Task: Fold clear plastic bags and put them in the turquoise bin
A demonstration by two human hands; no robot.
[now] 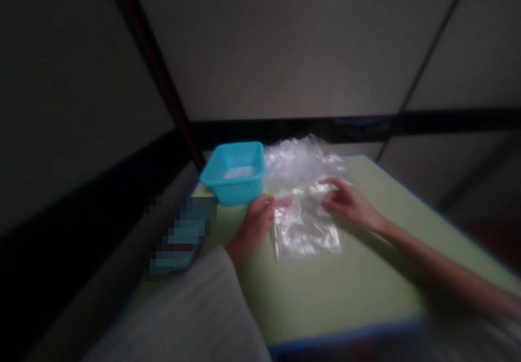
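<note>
A clear plastic bag (pixel 307 234) lies over the green table top, shiny and wrinkled, with a pinkish patch near its upper left. My left hand (pixel 258 218) is closed at the bag's left edge, thumb and fingers pinched on the plastic. At the bag's upper right is my right hand (pixel 345 204), its index finger stretched out and apart from the thumb; whether it touches the plastic is too blurred to tell. Behind the bag spreads a heap of crumpled clear plastic (pixel 303 158).
A turquoise plastic basin (pixel 240 192) with something whitish inside stands at the back left of the table (pixel 309 294). Nearer on the left is a pixelated bluish item (pixel 183 237). Panelled walls with a dark band rise behind the table.
</note>
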